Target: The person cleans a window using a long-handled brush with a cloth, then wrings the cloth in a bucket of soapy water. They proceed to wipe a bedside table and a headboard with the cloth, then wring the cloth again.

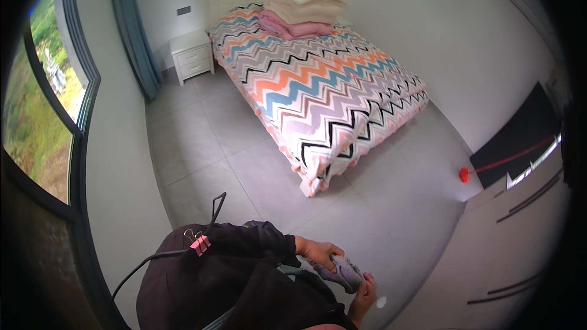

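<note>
A grey-purple cloth (pixel 343 274), bunched and folded over, is stretched between my two hands low in the view. My left hand (pixel 320 253), coming out of a black sleeve, grips its upper left end with the thumb on top. At the lower right end, the fingers of my right hand (pixel 364 297) pinch the cloth's edge. Part of my right palm faces away and cannot be seen. Both hands are in front of my dark clothing (pixel 206 279), above the grey tiled floor (pixel 247 188).
A bed with a zigzag-patterned cover (pixel 316 87) carries folded pink bedding (pixel 296 27) and pale bedding (pixel 307 7). A white nightstand (pixel 192 57) stands beside it. Pale cabinet fronts (pixel 500 256) line the right. A red long-handled thing (pixel 465 174) is near a dark panel (pixel 513 142).
</note>
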A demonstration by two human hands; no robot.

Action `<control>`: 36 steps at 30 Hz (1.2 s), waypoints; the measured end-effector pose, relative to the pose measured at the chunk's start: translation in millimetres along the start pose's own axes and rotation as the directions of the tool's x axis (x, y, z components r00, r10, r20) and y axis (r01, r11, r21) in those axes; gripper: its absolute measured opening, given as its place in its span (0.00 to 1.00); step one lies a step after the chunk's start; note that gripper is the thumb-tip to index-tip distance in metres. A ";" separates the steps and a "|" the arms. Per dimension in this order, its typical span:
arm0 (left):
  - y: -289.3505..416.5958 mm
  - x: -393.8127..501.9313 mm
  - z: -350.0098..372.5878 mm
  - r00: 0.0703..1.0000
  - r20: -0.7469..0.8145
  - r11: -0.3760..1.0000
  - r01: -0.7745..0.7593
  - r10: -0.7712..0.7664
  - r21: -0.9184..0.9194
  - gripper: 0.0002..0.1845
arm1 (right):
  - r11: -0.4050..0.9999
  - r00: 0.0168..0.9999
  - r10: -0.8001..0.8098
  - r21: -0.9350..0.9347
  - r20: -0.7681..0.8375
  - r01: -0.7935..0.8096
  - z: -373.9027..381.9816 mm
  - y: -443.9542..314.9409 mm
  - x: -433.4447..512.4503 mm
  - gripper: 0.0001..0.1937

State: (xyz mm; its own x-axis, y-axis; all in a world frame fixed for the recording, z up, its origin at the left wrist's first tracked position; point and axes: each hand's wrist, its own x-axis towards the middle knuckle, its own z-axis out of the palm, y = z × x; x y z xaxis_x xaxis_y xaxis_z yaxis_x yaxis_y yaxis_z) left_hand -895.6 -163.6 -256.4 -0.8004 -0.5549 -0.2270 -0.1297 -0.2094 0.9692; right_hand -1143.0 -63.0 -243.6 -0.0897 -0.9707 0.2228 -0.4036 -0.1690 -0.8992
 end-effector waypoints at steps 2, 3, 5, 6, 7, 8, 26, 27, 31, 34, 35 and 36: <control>-4.3 -25.1 -33.5 0.988 -0.087 0.980 -0.140 0.129 -0.140 0.15 | 0.999 0.995 -0.039 0.011 0.088 0.038 33.3 -8.4 29.1 0.10; -8.1 -37.7 -55.0 0.970 -0.155 0.976 -0.202 0.187 -0.086 0.16 | 0.998 0.989 0.006 0.056 0.145 -0.014 53.0 -22.5 44.0 0.09; -16.3 -68.3 -101.9 0.910 -0.281 0.951 -0.307 0.303 0.034 0.17 | 0.996 0.971 0.013 0.086 0.237 -0.034 104.0 -40.5 74.9 0.09; -28.4 -83.5 -129.3 0.878 -0.315 0.931 -0.359 0.361 0.069 0.21 | 0.997 0.962 -0.024 0.072 0.271 0.005 133.1 -46.9 91.7 0.09; -24.7 -104.4 -153.0 0.861 -0.375 0.935 -0.350 0.343 0.051 0.22 | 0.998 0.954 -0.045 0.050 0.296 0.031 157.8 -51.6 104.4 0.09; -19.9 -127.2 -180.0 0.842 -0.433 0.939 -0.342 0.322 0.033 0.23 | 0.997 0.941 -0.046 0.070 0.336 0.024 186.7 -39.9 124.4 0.09; -61.4 -384.9 -426.6 0.599 -0.794 0.928 -0.228 -0.105 -0.295 0.15 | 0.957 0.675 -0.204 0.291 0.709 -0.017 573.6 -238.6 345.8 0.07; -51.2 -401.6 -442.9 0.522 -0.853 0.935 -0.292 -0.023 -0.203 0.13 | 0.924 0.658 -0.325 0.377 0.680 0.066 600.3 -224.3 364.7 0.07; -14.4 -459.1 -506.3 0.078 -0.994 0.945 -0.324 0.077 0.048 0.09 | 0.905 0.541 -0.363 0.425 0.759 0.011 710.4 -208.2 410.0 0.08; 15.0 -485.0 -547.6 -0.042 -0.993 0.981 -0.158 0.109 0.114 0.13 | 0.913 0.368 -0.393 0.406 0.843 0.046 789.4 -221.7 421.6 0.12; 21.5 -490.3 -561.4 -0.075 -0.988 0.975 -0.168 0.133 0.144 0.14 | 0.908 0.297 -0.414 0.414 0.860 0.066 817.8 -228.3 421.2 0.14; 29.4 -492.8 -574.0 -0.104 -0.983 0.970 -0.176 0.153 0.170 0.15 | 0.923 0.245 -0.376 0.385 0.894 0.014 849.6 -228.6 416.5 0.14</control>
State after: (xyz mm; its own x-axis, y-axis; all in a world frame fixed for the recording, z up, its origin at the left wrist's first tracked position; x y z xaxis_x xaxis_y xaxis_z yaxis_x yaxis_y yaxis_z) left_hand -169.0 -358.5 -171.0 0.6383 -0.7658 0.0781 -0.0841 0.0314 0.9960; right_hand -314.5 -573.7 -265.2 0.9434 -0.3268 0.0564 -0.0234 -0.2351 -0.9717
